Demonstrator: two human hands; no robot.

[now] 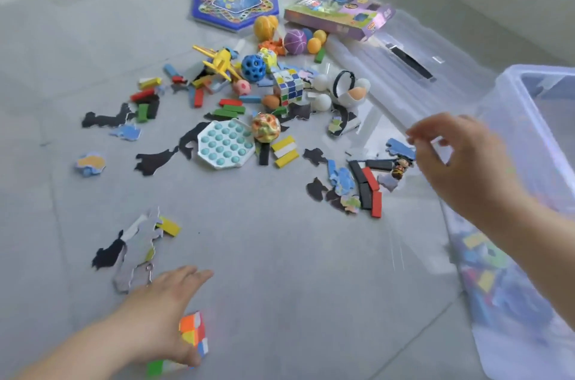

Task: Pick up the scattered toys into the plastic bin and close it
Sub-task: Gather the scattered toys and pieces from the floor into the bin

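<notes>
Near left, the left hand [161, 311] lay spread over a cube [193, 334], not gripping; the right hand [460, 161], loosely curled and apparently empty, hung beside the bin [505, 93] at right. Collection was under way, with toys [224, 143] scattered beyond; the cube likely needed grasping next.

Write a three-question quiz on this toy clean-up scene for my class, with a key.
1. True or false: the plastic bin already holds some toys.
2. Which hand is over the multicoloured cube? A left, B right, C neither.
3. Fill in: the blue game board has ___ sides.

Key: 1 true, coloured pieces show through its wall. 2 A, the left hand. 3 six.
</notes>
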